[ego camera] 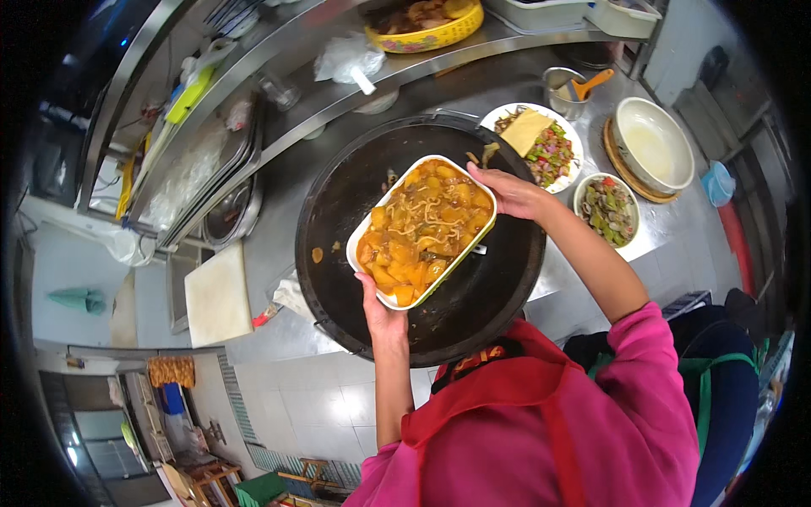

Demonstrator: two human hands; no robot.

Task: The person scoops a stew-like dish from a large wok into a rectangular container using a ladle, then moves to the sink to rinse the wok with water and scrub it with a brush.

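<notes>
Between both hands is a white rectangular dish [350, 248] filled with orange-brown chunks in sauce, topped with thin noodle-like strips. My left hand [384, 315] grips its near left end, thumb on the rim. My right hand [510, 192] grips the far right corner, with the fingers partly hidden beneath. Under the dish lies a wide black wok or pan [481, 317] with scraps of food on its surface. Just beyond my right hand, a white plate [578, 147] carries chopped peppers and a flat yellow slice.
Right of the wok stand a bowl of green peppers [608, 209], an empty white bowl [656, 144] on a wooden board and a metal pot [557, 79]. A cutting board [218, 295] lies left. A steel shelf [443, 61] spans the back. Part of another person [722, 386] shows at right.
</notes>
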